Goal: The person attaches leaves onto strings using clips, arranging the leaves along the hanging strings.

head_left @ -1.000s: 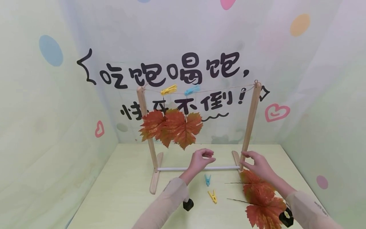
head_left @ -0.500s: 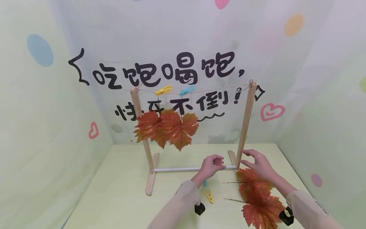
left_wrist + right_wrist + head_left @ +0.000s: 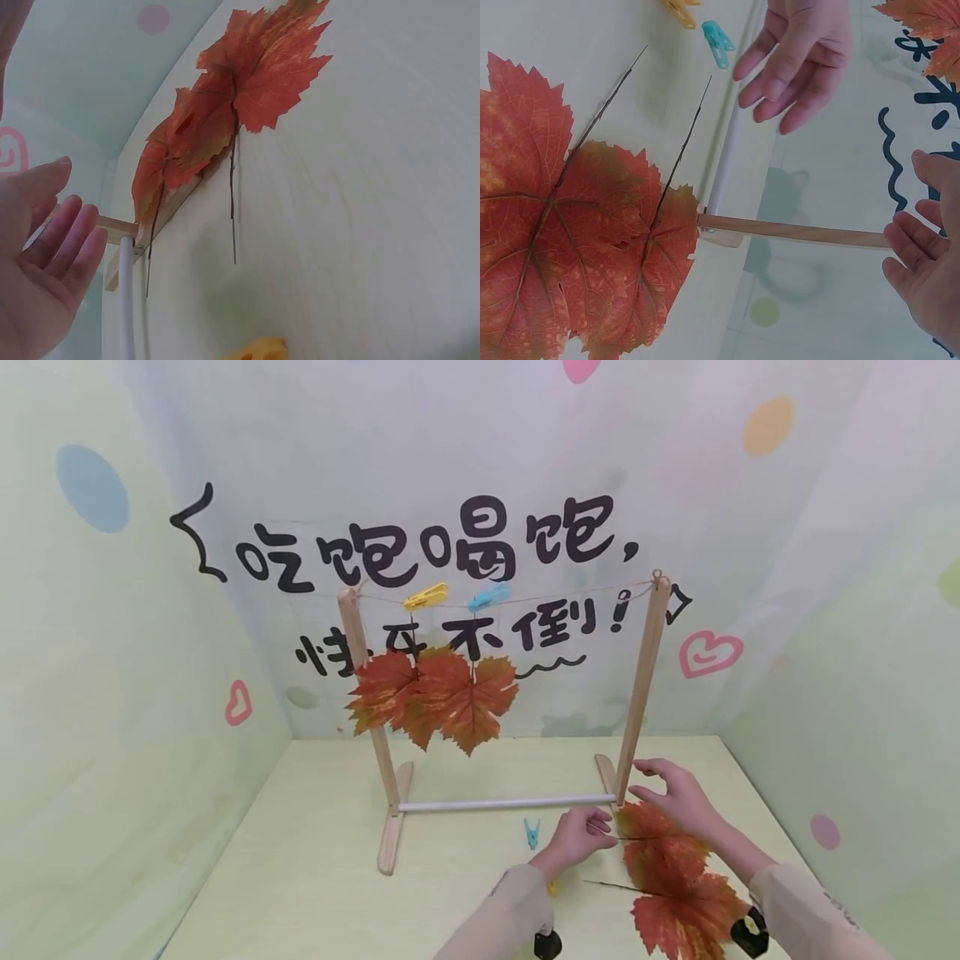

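Note:
My left hand [image 3: 581,839] is above the table by the stem of the upper loose maple-like leaf [image 3: 660,852]. Its fingers are loosely bent with nothing between them, and the left wrist view shows this hand [image 3: 45,262] apart from the stems. Beside the right wooden post [image 3: 643,693], my right hand [image 3: 678,793] has thumb and fingers spread, holding nothing. A second red-orange leaf [image 3: 686,914] lies nearer, overlapping the first, its stem pointing left. A blue clothespin [image 3: 532,833] lies left of my left hand; a yellow clothespin [image 3: 680,13] is mostly hidden by that arm in the head view.
A string [image 3: 573,599] runs between the two posts of the wooden stand. From it hang two leaves [image 3: 471,697], under a yellow clothespin [image 3: 426,597] and a blue clothespin [image 3: 489,597]. A white rod [image 3: 502,804] joins the stand's feet low over the table [image 3: 300,860].
My left hand has moved right and then down toward the near side, from in front of the white rod to the upper leaf's stem. The right hand stays nearly still by the post.

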Tool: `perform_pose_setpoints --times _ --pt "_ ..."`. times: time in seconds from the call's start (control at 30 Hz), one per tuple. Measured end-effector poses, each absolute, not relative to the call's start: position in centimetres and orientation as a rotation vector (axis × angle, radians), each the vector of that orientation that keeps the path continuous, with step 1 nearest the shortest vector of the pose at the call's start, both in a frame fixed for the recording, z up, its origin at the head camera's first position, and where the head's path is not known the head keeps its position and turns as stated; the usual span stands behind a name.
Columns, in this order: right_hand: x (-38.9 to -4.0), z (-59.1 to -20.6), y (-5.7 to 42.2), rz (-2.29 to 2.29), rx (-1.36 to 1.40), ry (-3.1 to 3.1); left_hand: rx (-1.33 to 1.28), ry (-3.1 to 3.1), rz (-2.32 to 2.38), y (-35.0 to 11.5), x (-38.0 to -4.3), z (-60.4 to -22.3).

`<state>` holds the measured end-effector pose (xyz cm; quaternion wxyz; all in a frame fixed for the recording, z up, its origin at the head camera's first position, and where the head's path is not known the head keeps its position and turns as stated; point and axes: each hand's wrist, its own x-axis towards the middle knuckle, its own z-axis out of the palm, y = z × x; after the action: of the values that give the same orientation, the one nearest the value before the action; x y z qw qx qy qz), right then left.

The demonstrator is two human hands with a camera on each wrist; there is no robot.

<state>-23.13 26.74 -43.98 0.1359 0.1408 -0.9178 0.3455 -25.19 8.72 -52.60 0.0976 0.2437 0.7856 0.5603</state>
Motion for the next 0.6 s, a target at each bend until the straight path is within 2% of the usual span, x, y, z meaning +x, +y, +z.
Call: perform_pose_setpoints --times 0.23,0.6 --pt "-23.0 -44.7 26.9 1.020 0.386 -2.679 0.691 2.386 1.563 8.8 -24.4 -54.2" --pt "-22.9 -45.8 26.9 1.068 0.406 -2.676 0.789 2.516 1.278 9.2 -23.3 -56.6"
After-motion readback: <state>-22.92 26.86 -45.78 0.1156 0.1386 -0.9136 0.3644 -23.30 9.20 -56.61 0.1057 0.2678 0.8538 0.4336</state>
